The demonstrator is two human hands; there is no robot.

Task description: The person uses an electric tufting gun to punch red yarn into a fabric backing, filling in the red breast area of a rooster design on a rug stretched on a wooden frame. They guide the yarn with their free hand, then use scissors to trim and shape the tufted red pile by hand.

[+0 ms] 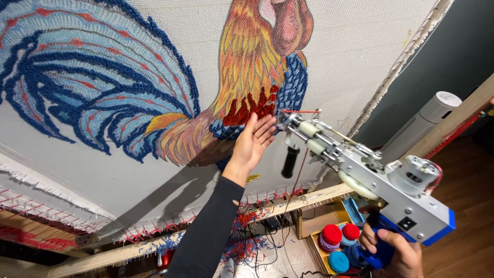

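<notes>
head view shows 2 hands at work on a stretched cloth with a rooster picture on it. the left hand is open, its fingers apart and nearly straight, and the palm lies flat against the cloth just beside the red tufted patch. the right hand, at the near right, has its fingers wrapped tight around the blue grip of the tufting gun. the tip of the gun touches the cloth or is very near to it, just right of the left fingertips.

the main risk, as i judge it, is this closeness: if the tip slides to the left, it can strike the left fingers. the red yarn runs across the tip and could snag or slip out there. if the gun tilts away from the cloth, the loops may come uneven or the weave may tear. the spools in the yellow box below are well apart.
</notes>
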